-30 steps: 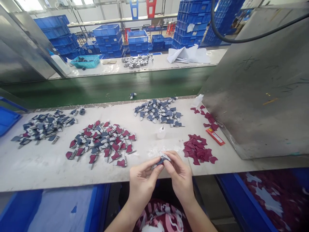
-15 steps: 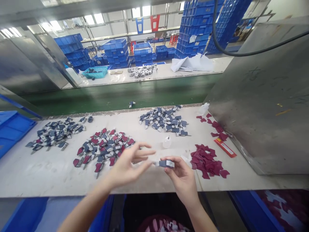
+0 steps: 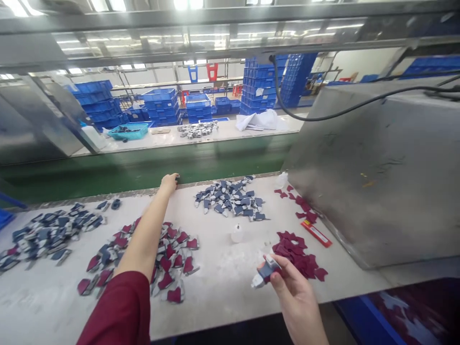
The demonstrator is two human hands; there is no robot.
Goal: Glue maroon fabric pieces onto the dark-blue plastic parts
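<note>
Left hand (image 3: 169, 183) now at glossy belt (image 3: 230, 155), away from angular piece (image 3: 267, 272).

matt held part (image 3: 265, 271), smooth metal housing (image 3: 359, 201)

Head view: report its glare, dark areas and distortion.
In the head view, the top windows burn out white and light streaks line the overhead metal panel; the head view darkens over the lower-right bin; at the head view's left edge, the pile looks stretched, while the blue-grey piece in the right hand reads clearly.
</note>
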